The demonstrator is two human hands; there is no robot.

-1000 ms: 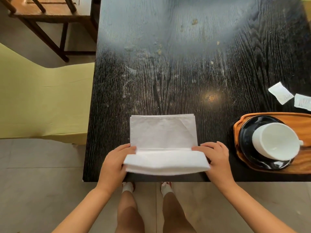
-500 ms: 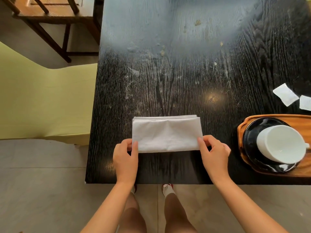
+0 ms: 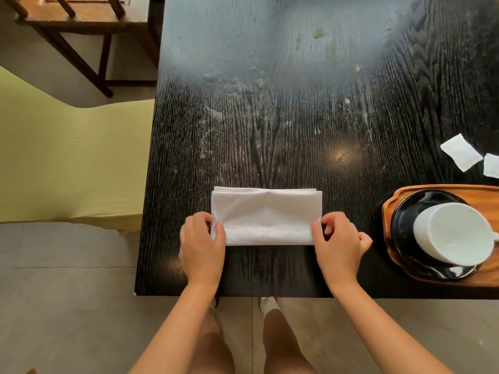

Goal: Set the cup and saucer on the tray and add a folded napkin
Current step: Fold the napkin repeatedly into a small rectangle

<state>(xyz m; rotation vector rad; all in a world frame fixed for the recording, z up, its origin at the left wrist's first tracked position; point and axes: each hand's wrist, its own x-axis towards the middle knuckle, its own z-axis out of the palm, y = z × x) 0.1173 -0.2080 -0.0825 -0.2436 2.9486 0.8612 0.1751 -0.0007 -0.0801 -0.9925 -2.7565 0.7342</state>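
**Napkin folded, not yet on tray**

A dark table (image 3: 297, 117) carries a wooden tray (image 3: 388, 211) at right with black saucer (image 3: 402, 225) and white cup (image 3: 453, 233). The folded napkin (image 3: 266, 215) lies centred; left hand (image 3: 202, 244) and right hand (image 3: 339, 242) each grip an end. Lifting carelessly could let the layers unfold.

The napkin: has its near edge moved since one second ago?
Yes. The napkin's near edge, earlier at the table's front edge, now lies farther from it.
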